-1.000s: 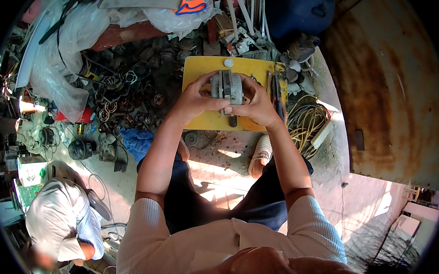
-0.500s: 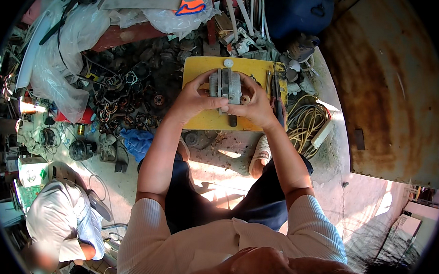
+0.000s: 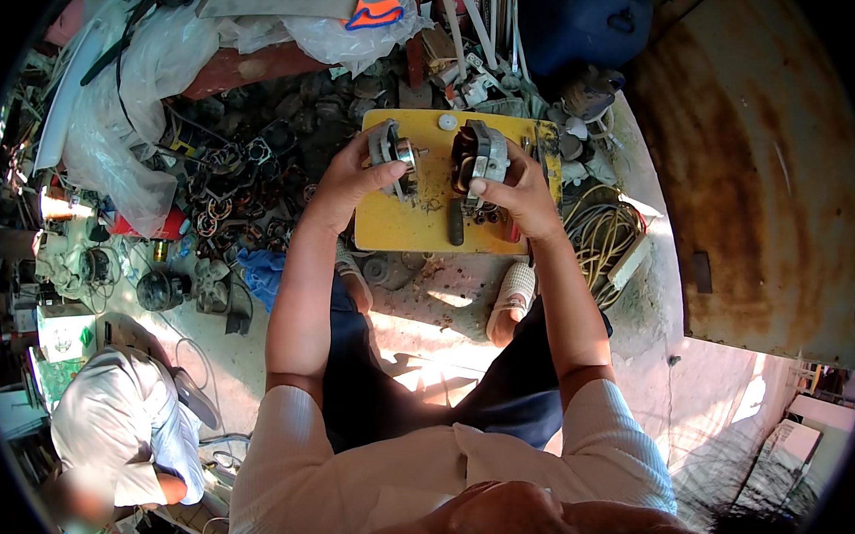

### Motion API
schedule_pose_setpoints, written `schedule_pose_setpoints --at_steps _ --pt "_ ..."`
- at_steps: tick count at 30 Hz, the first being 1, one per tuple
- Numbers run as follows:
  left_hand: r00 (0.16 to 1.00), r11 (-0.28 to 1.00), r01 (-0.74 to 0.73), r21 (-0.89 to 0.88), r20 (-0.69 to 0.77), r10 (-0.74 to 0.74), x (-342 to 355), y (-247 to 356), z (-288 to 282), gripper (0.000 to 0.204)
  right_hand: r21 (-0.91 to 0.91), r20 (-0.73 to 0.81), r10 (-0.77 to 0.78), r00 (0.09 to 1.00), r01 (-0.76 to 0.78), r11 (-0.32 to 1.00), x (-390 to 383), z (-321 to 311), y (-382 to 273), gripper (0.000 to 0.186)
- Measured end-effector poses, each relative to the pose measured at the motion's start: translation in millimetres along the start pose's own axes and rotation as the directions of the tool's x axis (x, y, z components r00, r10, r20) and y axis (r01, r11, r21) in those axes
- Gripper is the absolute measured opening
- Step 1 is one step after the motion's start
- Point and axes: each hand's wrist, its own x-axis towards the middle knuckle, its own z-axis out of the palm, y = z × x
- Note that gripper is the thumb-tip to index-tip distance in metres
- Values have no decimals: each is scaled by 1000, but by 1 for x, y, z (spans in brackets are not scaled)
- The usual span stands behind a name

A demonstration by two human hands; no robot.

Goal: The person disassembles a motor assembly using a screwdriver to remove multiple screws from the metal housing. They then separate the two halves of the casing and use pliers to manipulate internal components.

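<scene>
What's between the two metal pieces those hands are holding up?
In the head view, between the left piece and the right piece shows the yellow board, scattered with dark specks; a white disc lies near its far edge.

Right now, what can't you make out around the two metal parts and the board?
All in the head view:
Left part: side against the left grip, covered by it.
Right part: side against the right grip, covered by it.
Small bits on the board: too small to identify.
Dark pile: too dim and tangled to separate.
Blue container: top cut off by the upper edge.
</scene>
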Motion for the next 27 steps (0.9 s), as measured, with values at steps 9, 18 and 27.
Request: schedule_pose_setpoints --at_steps 9,18,27 --pt "984 979 -100 179 -127 124 9 -13 10 87 361 -49 118 992 -93 928 9 -12 14 64" --pt "916 752 -48 657 -271 296 38 -57 -7 95 607 -47 202 978 -133 783 12 -13 20 65" --pt "977 592 15 806 -137 162 34 -52 -27 102 767 158 246 956 -276 580 9 -17 21 71"
